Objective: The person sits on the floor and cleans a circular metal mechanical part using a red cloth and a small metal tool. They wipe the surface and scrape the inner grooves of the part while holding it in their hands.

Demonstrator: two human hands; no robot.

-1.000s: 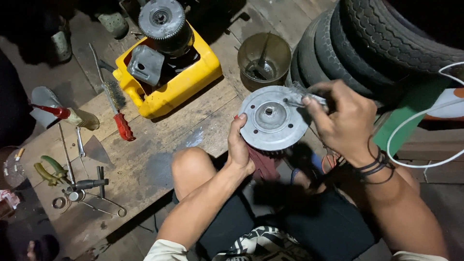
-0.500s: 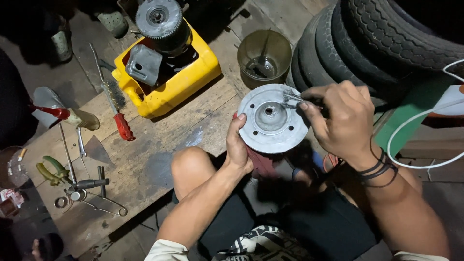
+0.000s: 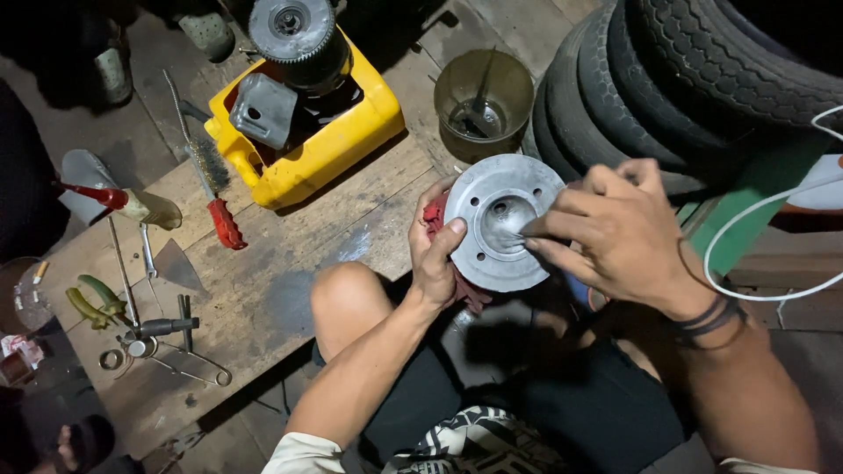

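At the far left of the wooden platform (image 3: 290, 263) lie green-handled pliers (image 3: 92, 303), a T-handle wrench (image 3: 162, 326) and thin metal rods, with a red-handled wire brush (image 3: 211, 189) further in. Behind them a cut-open yellow jerrycan (image 3: 338, 140) holds a grey casting and a round toothed engine part (image 3: 290, 22). Beside it stands a murky plastic cup (image 3: 483, 92) with a tool leaning in it.

The person sits with one bare knee up against the platform edge. The left hand (image 3: 435, 250) grips the left rim of a round grey metal disc (image 3: 479, 254), thumb pressed onto its face, fingers curled behind along with a red rag (image 3: 435, 213). The disc is held above the lap, just in front of the cup, its face tilted toward the camera. The right hand (image 3: 615, 233) hangs over the disc's right half, fingertips pinched narrow on something small at the central recess.

As for progress, the disc's face looks dull and fairly clean around the rim, and the work appears to be concentrated on the hub; how much remains there cannot be judged.

What the right fingers pinch is too small and shadowed to name. The disc's underside, right edge and whatever sits beneath it are hidden. Stacked tyres (image 3: 667, 79) at the right run out of view, and a white cable (image 3: 755, 215) loops off the edge.
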